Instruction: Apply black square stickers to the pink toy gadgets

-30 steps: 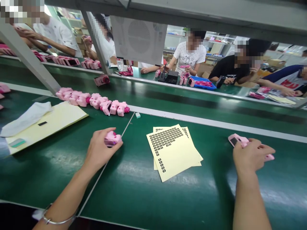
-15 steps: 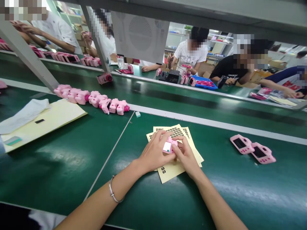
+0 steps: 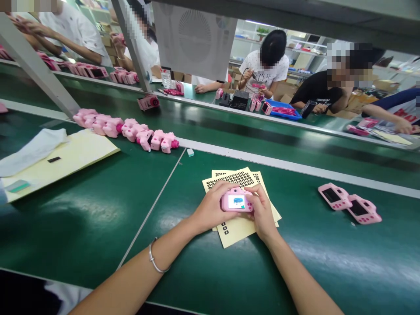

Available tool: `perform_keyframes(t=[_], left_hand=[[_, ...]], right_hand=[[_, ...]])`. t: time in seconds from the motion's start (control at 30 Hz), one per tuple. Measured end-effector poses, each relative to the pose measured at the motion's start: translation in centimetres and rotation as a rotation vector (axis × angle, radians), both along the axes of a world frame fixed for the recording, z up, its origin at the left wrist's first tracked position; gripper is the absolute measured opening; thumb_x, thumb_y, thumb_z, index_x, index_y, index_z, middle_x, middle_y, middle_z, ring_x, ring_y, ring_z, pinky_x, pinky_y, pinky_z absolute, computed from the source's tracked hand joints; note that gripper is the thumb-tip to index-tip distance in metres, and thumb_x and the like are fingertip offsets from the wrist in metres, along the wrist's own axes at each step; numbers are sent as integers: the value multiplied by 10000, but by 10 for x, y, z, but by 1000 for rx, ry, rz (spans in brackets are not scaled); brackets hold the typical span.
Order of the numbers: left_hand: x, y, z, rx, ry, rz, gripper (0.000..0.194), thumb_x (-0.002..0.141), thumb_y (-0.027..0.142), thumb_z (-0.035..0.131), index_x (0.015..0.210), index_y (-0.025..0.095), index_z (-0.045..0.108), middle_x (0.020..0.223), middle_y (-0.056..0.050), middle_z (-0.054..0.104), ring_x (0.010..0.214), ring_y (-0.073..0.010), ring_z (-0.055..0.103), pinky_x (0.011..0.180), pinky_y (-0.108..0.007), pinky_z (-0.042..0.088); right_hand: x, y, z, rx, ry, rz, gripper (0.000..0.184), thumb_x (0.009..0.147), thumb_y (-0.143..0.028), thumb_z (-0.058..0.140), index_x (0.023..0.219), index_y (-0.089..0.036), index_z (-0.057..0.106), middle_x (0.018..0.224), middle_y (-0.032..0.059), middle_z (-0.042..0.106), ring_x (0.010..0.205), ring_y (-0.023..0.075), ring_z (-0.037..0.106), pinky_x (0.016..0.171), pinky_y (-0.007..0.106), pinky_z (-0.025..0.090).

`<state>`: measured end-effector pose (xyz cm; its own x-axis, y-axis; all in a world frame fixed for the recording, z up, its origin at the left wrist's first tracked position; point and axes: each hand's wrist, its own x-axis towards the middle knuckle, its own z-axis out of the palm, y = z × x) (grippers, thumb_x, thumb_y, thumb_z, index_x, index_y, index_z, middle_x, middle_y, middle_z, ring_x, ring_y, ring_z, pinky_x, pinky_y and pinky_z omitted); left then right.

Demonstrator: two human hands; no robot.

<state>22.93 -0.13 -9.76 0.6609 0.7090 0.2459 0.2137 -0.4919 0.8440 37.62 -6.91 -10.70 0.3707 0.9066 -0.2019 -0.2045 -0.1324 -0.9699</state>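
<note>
Between my two hands is a pink toy camera (image 3: 236, 201), its lit screen facing me and showing a blue shape on white. My left hand (image 3: 211, 205) grips its left side. On the other side my right hand (image 3: 263, 212) holds it, with the thumb at the buttons beside the screen. Just beneath are yellow sticker sheets (image 3: 234, 234) printed with rows of small black-outlined squares, partly covered by my hands. Two more pink cameras (image 3: 334, 197) with dark screens lie to the right, one overlapping the other.
Pink cameras (image 3: 129, 130) stand in a row at back left, near a slanted metal post (image 3: 39, 65). A yellow sheet with white cloth (image 3: 33, 151) lies left. A small pale-green block (image 3: 190, 152) sits by the divider. Several co-workers sit across the green bench (image 3: 98, 236).
The camera's screen was plain white with a small green corner and now shows a blue picture. My hands have spread to the camera's sides, leaving more of it visible.
</note>
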Motion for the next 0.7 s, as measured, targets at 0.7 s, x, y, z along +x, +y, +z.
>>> perform_keyframes(t=[0.7], left_hand=[[0, -1, 0, 20, -86, 8, 596, 690, 279, 774, 1249, 273, 568, 1311, -44, 569, 1232, -203, 521, 1078, -408, 434]], right_hand=[[5, -1, -4, 69, -70, 88, 452, 817, -423, 499, 1225, -254, 402, 819, 12, 591, 539, 106, 474, 401, 178, 277]])
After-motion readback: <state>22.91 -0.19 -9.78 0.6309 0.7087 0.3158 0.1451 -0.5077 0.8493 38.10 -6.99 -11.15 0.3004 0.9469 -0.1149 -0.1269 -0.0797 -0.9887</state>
